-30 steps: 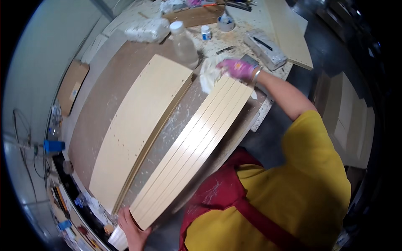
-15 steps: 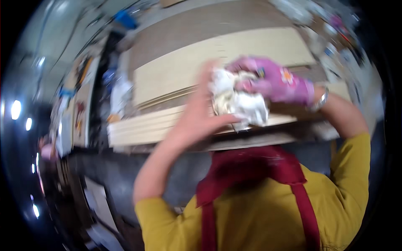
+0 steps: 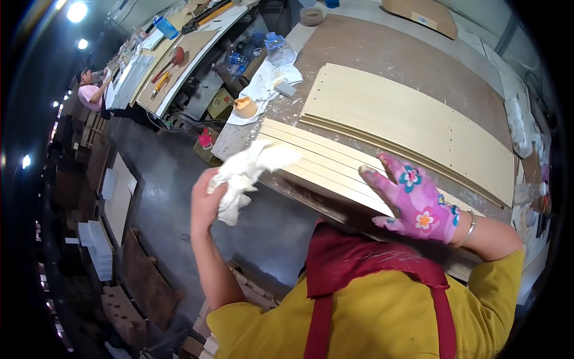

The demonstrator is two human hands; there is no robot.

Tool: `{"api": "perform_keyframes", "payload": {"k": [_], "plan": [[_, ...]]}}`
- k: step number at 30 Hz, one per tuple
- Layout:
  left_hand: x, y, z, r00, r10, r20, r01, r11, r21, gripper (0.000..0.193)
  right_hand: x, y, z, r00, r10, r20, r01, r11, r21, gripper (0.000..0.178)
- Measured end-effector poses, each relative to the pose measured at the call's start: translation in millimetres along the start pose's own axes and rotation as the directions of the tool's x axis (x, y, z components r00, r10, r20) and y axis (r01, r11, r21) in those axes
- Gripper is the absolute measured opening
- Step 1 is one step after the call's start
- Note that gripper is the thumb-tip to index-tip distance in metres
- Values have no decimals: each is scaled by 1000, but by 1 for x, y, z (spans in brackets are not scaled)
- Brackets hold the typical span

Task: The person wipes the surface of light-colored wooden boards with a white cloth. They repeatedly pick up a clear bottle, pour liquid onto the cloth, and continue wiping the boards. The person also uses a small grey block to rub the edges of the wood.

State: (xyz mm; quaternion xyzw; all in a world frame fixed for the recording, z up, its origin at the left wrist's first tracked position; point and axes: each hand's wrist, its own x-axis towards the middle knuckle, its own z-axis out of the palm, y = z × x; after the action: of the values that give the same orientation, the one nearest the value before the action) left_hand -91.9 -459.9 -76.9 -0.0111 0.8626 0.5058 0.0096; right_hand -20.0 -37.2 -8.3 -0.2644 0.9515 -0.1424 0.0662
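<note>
My bare left hand (image 3: 208, 200) grips a crumpled white cloth (image 3: 242, 176) out past the table's near left edge. The upper end of the cloth comes close to a grooved row of pale boards (image 3: 317, 160) along the front of the table. On those boards, farther right, rests my right hand (image 3: 415, 200) in a pink flowered glove, its fingers spread and nothing in them. Behind the row lies a short stack of wide pale panels (image 3: 406, 122) with small holes near their ends.
On the table's left corner are an orange tub (image 3: 245, 107), a grey block (image 3: 285, 89), a white rag (image 3: 266, 81) and a clear bottle (image 3: 278, 48). A cardboard piece (image 3: 421, 17) lies at the back. Far left, a person (image 3: 91, 93) in pink stands by another bench (image 3: 173, 72).
The cloth was between both hands over the boards. My left hand has carried it left, beyond the table edge, while my right hand has let go and spread on the boards. The view has turned.
</note>
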Motion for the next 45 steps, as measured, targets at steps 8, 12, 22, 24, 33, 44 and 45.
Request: {"api": "perform_keyframes", "payload": {"k": [8,12,22,24,33,44,45], "plan": [[79,-16,69,776,333,535,-98,902,-420,69,51,-29,22,996,-22,-86,16,998,-65,80],[80,-10,59,759,312,571,-55,905,-421,58,61,-35,21,999,-15,-28,14,998,-60,81],[50,-40,94,814,396,425,-252,900,-357,50,28,-5,39,997,38,66,-30,992,-120,81],[38,-42,76,928,238,288,-134,931,-339,46,37,-19,30,988,121,95,-98,971,-216,79],[-14,-103,33,890,-370,267,432,493,-755,67,32,-18,36,988,142,57,-129,973,-194,96],[40,-113,56,983,-173,-62,119,856,-503,31,47,-20,42,978,196,70,-177,961,-213,103],[50,-93,68,998,-50,-34,19,801,-598,27,50,-21,40,979,191,69,-173,962,-210,103]]}}
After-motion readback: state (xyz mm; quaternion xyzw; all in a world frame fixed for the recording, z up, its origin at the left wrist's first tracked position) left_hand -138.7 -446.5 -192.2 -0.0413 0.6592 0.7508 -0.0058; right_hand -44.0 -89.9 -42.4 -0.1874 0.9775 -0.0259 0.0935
